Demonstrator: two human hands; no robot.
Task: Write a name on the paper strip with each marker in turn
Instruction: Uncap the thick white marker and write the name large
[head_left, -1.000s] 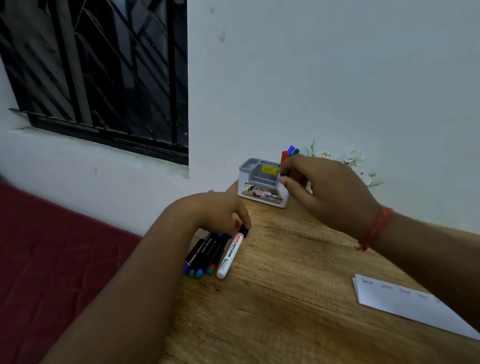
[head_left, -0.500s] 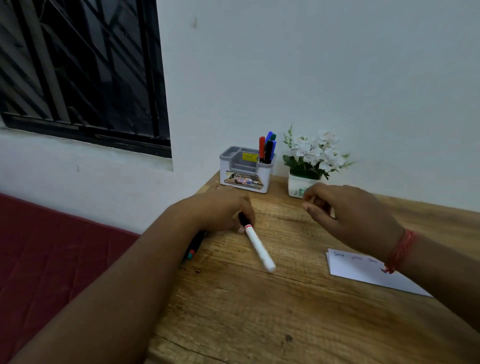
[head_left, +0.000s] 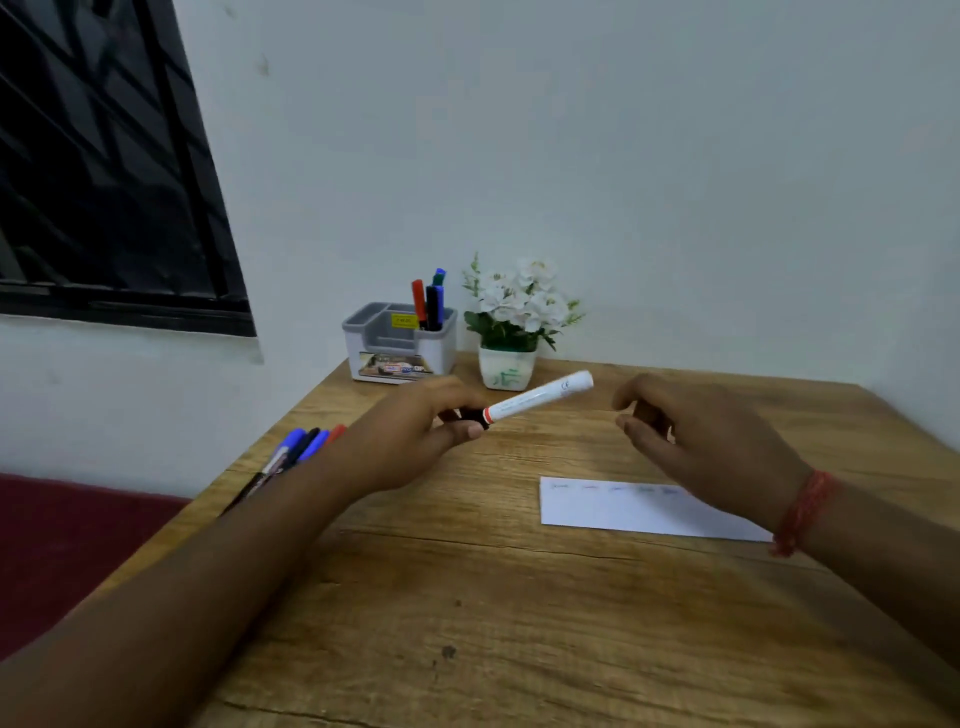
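Left hand (head_left: 410, 441) grips a smooth white cylindrical marker (head_left: 540, 397) by its black cap. Right hand (head_left: 711, 447) loose, empty. Grained wooden worktop (head_left: 467, 597); compartmented plastic caddy (head_left: 397, 343) holds upright pens (head_left: 430, 301).

Your left hand (head_left: 415, 436) is gripping the white marker (head_left: 540, 397) by its black cap, barrel pointing toward two o'clock. Your right hand (head_left: 706, 447) is hovering empty-fingered over the paper strip (head_left: 613, 512).
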